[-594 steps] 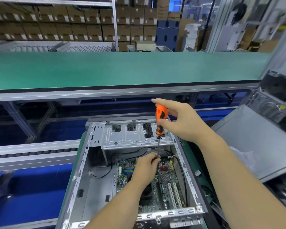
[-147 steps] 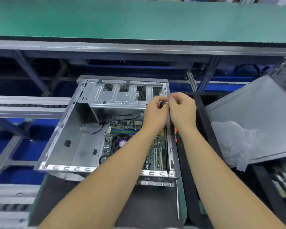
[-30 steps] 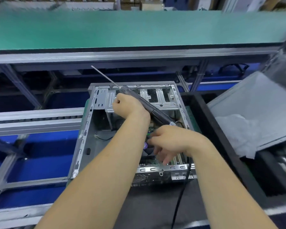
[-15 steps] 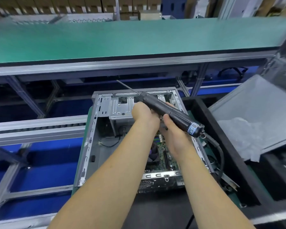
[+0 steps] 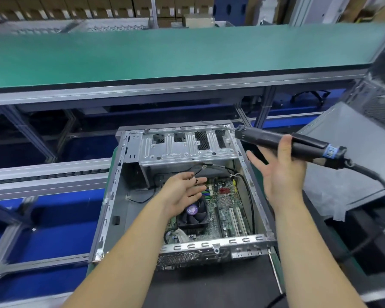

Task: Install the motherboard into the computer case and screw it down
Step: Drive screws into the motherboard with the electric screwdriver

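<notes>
Conveyor rails: grey, running off to the left of the case, blue floor beneath.
Case: open side up, lying on a dark mat; the drive cage sits at its far end.
Left hand: palm up over the middle of the case, fingers loosely spread and pointing right — a few small dark screws lie on the fingers near their tips. The forearm comes in from the bottom left.
Motherboard: flat on the floor of the case in its right half, with the black fan partly under the left hand.
Right hand: raised above the right wall of the case, palm facing left, fingers straight; only the thumb hooks over the electric screwdriver, which rests across the top of the hand.
Electric screwdriver: black, nearly level, thin bit pointing left over the drive cage — its cable curves down on the right.
Grey panel: leaning at the far right, crumpled plastic film along its lower edge.
</notes>
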The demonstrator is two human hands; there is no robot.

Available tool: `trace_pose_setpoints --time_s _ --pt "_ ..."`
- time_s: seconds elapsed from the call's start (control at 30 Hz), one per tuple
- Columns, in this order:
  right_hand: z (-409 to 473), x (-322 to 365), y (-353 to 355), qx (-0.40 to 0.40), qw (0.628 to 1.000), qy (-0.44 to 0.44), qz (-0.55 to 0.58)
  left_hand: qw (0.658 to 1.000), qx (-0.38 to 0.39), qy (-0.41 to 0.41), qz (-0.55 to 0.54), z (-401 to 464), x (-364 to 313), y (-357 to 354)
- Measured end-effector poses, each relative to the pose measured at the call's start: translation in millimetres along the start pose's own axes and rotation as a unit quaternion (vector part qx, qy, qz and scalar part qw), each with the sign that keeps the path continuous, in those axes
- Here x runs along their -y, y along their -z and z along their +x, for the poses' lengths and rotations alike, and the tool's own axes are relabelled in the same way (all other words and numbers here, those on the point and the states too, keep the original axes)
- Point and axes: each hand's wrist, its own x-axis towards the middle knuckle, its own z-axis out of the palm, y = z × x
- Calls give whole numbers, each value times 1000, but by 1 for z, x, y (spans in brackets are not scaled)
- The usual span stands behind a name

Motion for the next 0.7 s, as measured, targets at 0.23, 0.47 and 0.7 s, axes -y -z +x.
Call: trace_pose_setpoints --time_s 0.23,0.47,0.7 --pt "6 -17 9 -24 999 -15 -17 992 -55 -70 -86 14 5 18" --pt "4 -29 13 -3 997 -1 -78 980 -152 -86 -99 23 7 34" --pt "4 -30 19 3 995 5 -103 975 -195 -84 -60 26 11 35"
